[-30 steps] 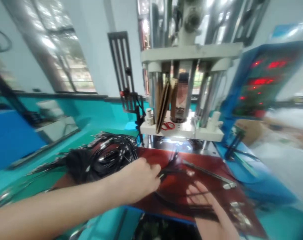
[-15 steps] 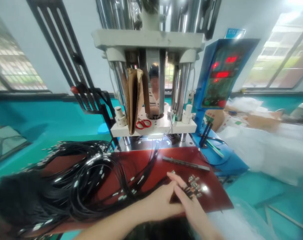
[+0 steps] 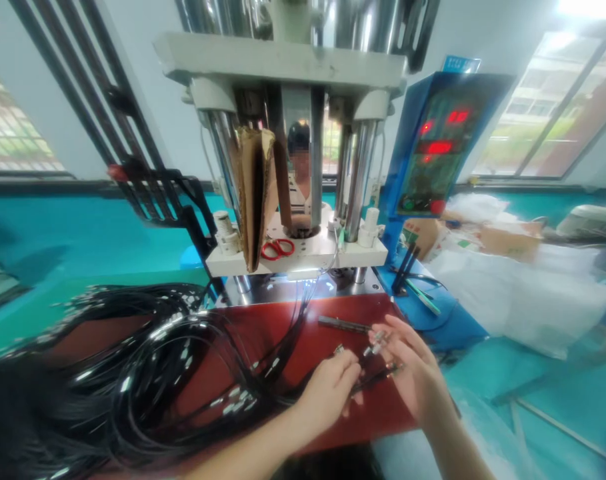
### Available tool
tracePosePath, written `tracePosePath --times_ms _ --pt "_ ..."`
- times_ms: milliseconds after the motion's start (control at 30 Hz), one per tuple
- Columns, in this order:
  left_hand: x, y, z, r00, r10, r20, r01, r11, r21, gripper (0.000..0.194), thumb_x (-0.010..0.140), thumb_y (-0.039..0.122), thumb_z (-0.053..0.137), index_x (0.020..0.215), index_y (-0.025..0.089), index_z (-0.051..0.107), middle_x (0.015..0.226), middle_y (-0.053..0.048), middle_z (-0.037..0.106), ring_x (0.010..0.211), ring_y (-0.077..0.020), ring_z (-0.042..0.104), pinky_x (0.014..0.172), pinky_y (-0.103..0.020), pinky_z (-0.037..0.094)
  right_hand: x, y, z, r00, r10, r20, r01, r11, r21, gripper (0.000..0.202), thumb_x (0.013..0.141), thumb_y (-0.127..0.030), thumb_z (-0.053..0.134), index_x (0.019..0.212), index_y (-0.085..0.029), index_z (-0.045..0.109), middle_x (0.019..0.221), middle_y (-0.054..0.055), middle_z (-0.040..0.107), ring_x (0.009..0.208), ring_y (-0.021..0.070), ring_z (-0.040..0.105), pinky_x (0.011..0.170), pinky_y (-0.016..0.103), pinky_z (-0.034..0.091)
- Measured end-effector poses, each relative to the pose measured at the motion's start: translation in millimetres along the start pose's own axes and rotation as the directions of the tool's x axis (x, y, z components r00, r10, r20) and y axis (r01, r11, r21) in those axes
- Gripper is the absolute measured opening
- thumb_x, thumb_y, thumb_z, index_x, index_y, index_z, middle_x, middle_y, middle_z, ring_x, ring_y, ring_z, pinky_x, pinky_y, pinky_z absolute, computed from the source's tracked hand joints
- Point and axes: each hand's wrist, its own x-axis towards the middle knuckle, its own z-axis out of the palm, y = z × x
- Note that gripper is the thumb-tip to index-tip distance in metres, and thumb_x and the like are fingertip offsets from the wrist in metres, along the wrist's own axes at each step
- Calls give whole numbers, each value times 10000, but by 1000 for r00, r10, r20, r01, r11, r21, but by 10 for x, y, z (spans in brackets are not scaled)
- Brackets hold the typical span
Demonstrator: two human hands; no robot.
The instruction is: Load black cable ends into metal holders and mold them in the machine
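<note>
A bunch of black cables (image 3: 369,381) runs from the left across the dark red board, and my left hand (image 3: 333,381) is closed round it near its ends. Small silvery metal connectors (image 3: 375,345) tip the cables. My right hand (image 3: 417,365) is right of them, palm toward the ends, with stretched, slightly curled fingers touching the connectors; no firm grip shows. Behind my right fingertips, a dark flat bar (image 3: 343,324) lies on the board, its right end hidden by the hand.
A large heap of black cables (image 3: 127,387) covers the left side. Ahead stands a press with a white lower plate (image 3: 303,257), bearing red-handled scissors (image 3: 277,249) and folded cardboard (image 3: 253,200). A blue control box (image 3: 435,147) is to the right. Behind the press is a person (image 3: 300,187).
My hands, close together before, have come apart: the right moved right and up to the connectors, which lifted off the board. My left hand stays round the cables. The view shifted slightly.
</note>
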Motion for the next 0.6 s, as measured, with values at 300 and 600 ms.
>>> tracePosePath --times_ms 300,600 --pt "-113 191 -113 972 114 -204 -177 928 -328 314 824 455 444 758 153 492 614 -19 592 464 -100 497 459 -213 382 109 -178 703 977 -7 213 43 985 -166 223 765 -295 614 965 -212 667 1103 80 623 1091 245 521 990 415 375" --pt "-159 400 -500 919 192 -345 -302 905 -299 296 792 422 507 693 146 546 645 0 528 606 -107 476 644 -243 408 344 -415 1196 876 146 459 139 836 -532 386 813 -439 537 1106 -196 604 1050 104 645 945 223 589 778 348 478"
